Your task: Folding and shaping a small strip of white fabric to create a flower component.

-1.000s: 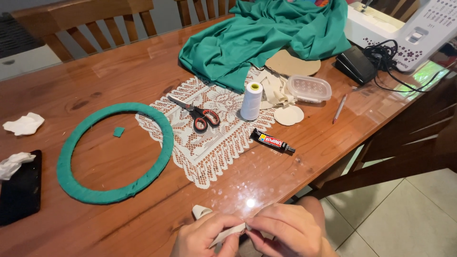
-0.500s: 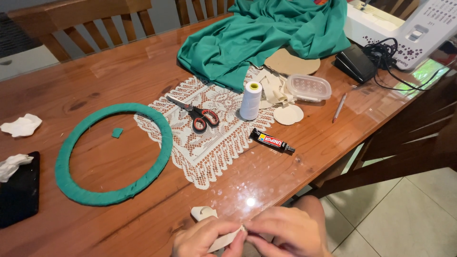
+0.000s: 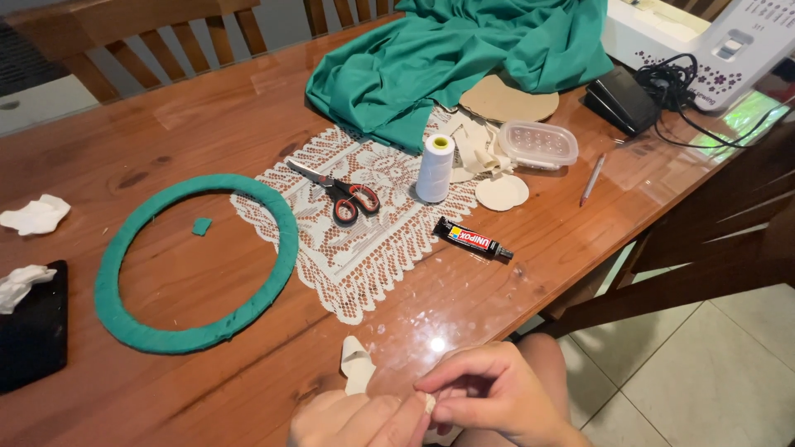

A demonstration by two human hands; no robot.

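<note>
Cream strip: a narrow piece of cream fabric (image 3: pixel 358 367), at the near table edge; one end lies curled on the wood, the other runs down between both hands.
Right hand: right hand (image 3: pixel 489 397) at the near edge, fingers curled in narrow, thumb and forefinger pinching the strip's end.
Left hand: left hand (image 3: pixel 356 420) just left of it, touching it; fingertips closed on the same bit of strip. Partly cut off by the frame.
Table: glossy wooden table (image 3: pixel 166 108); hands sit over its near edge.
Lace mat: white lace mat (image 3: pixel 364 240), mid-table, just beyond the strip.
On the mat: red-handled scissors (image 3: pixel 339 192); white thread spool (image 3: pixel 436 168), upright.
Glue: black glue tube (image 3: pixel 474 239) right of the mat, lying flat.
Ring: green fabric-wrapped ring (image 3: pixel 195 265) to the left, its right side overlapping the mat; small green scrap (image 3: pixel 201 226) inside it.
Far side: heap of green cloth (image 3: pixel 464 58); clear plastic box (image 3: pixel 538 144); round cream discs (image 3: pixel 501 192).
Far right: white sewing machine (image 3: pixel 704 41), black foot pedal (image 3: pixel 621 99) beside it.
</note>
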